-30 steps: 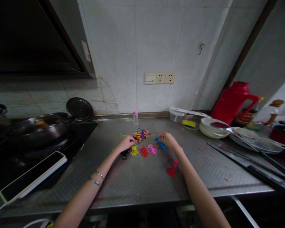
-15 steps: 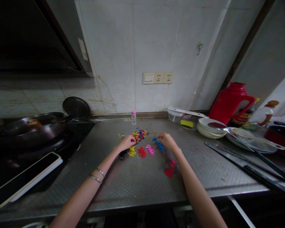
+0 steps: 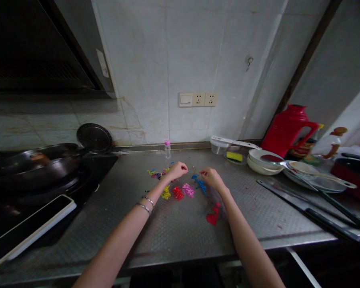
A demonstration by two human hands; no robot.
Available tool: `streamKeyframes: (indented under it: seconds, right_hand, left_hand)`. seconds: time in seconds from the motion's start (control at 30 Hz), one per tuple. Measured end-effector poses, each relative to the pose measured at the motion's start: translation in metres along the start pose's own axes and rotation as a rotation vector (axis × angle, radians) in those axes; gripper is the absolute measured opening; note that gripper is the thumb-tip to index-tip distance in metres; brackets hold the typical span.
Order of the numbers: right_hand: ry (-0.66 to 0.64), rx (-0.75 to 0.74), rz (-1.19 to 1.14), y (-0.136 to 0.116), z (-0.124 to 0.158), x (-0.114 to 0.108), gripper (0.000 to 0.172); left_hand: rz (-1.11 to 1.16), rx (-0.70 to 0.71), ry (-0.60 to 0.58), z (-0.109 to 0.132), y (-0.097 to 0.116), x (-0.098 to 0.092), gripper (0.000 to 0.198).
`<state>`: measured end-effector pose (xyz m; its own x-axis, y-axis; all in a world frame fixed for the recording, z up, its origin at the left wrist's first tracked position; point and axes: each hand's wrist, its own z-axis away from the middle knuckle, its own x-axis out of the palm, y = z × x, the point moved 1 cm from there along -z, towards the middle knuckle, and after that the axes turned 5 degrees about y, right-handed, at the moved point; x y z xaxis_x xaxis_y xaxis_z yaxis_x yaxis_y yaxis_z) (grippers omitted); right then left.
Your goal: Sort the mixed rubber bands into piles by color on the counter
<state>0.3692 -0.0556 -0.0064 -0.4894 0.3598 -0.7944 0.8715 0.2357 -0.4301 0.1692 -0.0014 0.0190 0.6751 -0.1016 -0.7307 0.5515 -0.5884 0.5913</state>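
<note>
My left hand is pinched above the counter, its fingertips pointing right, with a tiny blue piece seemingly at their ends. Across a small gap, my right hand is also pinched; whatever is between its fingers is hidden. Just left of it lies a pile of small blue pieces. Pink pieces, red pieces and yellow pieces form separate piles in front of my left hand. My left hand and forearm partly cover a mixed-colour heap. The pieces are too small to name.
A small clear bottle with a pink cap stands behind the heap. Red heart shapes lie near my right forearm. Bowls, a knife and a red thermos are right; a wok and a phone-like device are left.
My left hand has moved right from the mixed heap, toward my right hand and the blue pile. The right hand stays nearly in place. The view has shifted slightly.
</note>
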Motion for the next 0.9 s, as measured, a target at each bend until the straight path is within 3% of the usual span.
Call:
streamKeyframes:
  seconds: [0.17, 0.3, 0.47, 0.7, 0.9]
  right_hand:
    - [-0.001, 0.016, -0.004, 0.0, 0.0, -0.002, 0.027]
    - [-0.017, 0.031, 0.007, -0.001, 0.0, -0.002, 0.027]
    - [-0.009, 0.036, 0.023, -0.004, 0.001, -0.004, 0.027]
    - [-0.019, -0.002, 0.03, -0.014, 0.003, -0.007, 0.027]
    - [-0.074, -0.036, 0.038, -0.028, 0.005, -0.005, 0.026]
  left_hand:
    - [0.021, 0.051, -0.048, -0.012, 0.01, 0.027, 0.024]
    - [0.031, 0.084, -0.016, -0.01, 0.015, 0.029, 0.031]
    - [0.119, 0.017, 0.071, 0.0, -0.002, 0.0, 0.034]
    - [0.117, -0.197, 0.181, 0.038, -0.055, -0.059, 0.037]
    - [0.15, -0.281, 0.269, 0.066, -0.086, -0.089, 0.033]
